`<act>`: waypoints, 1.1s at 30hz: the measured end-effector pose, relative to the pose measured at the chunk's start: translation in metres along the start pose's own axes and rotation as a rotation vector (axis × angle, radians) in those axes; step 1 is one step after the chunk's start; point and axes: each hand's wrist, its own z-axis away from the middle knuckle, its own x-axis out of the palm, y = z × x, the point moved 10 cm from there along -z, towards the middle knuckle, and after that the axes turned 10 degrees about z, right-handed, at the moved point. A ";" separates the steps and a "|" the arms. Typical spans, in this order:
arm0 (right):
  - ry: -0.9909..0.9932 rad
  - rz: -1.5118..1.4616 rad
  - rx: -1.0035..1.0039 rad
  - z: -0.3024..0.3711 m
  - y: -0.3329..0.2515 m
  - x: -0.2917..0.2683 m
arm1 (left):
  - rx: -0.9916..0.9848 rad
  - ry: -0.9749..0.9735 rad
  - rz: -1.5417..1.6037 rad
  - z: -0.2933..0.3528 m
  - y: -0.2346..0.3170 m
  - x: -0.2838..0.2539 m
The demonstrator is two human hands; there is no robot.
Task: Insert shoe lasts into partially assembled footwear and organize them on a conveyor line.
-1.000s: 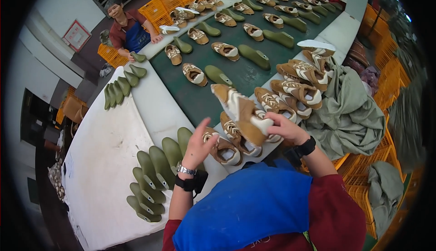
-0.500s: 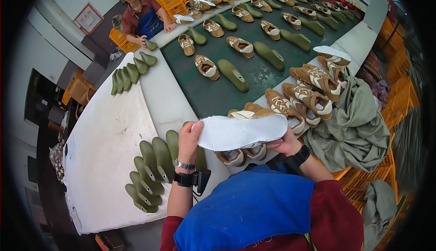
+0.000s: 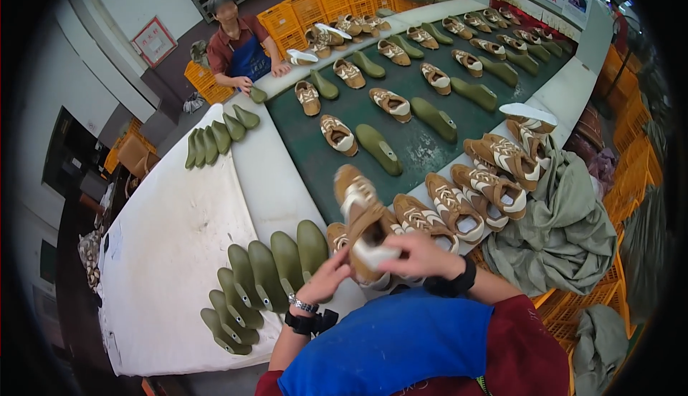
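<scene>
A tan-and-white lace-up shoe (image 3: 362, 217), slightly smeared by motion, is held up at the near edge of the table, toe pointing away. My right hand (image 3: 424, 256) grips its white heel from the right, fingers closed. Against its left side, my left hand (image 3: 326, 278) has its fingers pressed near the opening. Behind and beneath it, partly hidden, a row of similar shoes (image 3: 455, 206) runs up to the right. Just left of my left hand stand several green shoe lasts (image 3: 265, 274) on the white cloth.
A dark green conveyor belt (image 3: 301, 159) carries pairs of shoes and lasts. Across the table a co-worker (image 3: 247, 52) in a blue apron touches a last. More lasts (image 3: 222, 134) line the cloth's far end. Grey-green fabric (image 3: 548, 227) and orange crates (image 3: 634, 159) lie at right.
The white-soled piece held sideways between both hands, sole showing, has turned: the shoe now points away with its opening toward me. Both hands have come closer together and lower; the head view has shifted slightly.
</scene>
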 end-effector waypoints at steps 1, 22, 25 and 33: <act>-0.043 0.069 -0.082 -0.004 -0.021 0.009 | -0.055 -0.065 0.000 0.003 -0.011 0.002; -0.287 0.100 -0.087 -0.016 -0.019 0.061 | 0.071 0.476 0.319 0.025 -0.022 -0.062; -0.188 0.042 0.129 -0.017 0.007 0.030 | 0.187 0.815 -1.103 0.064 0.019 -0.081; 0.113 0.047 0.354 0.004 0.033 -0.041 | -0.243 0.564 -1.249 0.041 -0.041 -0.102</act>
